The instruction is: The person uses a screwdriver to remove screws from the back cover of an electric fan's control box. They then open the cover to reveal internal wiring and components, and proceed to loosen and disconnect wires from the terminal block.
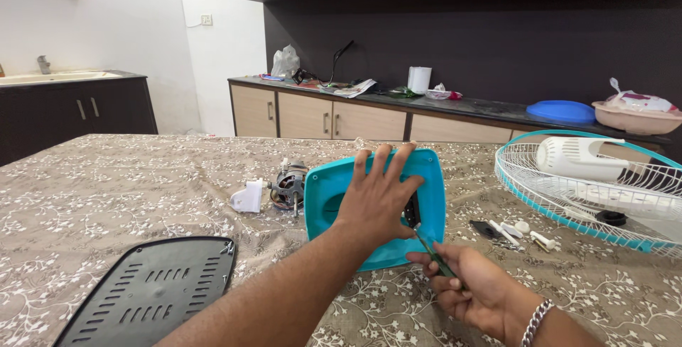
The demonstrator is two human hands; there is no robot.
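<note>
Kitchen room; bench (106,191) covered with floral cloth. Left hand (376,201) lies flat, fingers spread, on the teal fan base (430,176). Right hand (472,286) has its grip closed around a screwdriver (432,251), tip at the base.

Black vented plate (153,290), small motor (288,185), wire fan guard (597,194), blue lid (561,111) on the counter (490,107).

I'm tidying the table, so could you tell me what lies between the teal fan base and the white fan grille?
In the head view, between the teal fan base and the fan grille lie small loose parts: a dark piece and white pegs.
</note>
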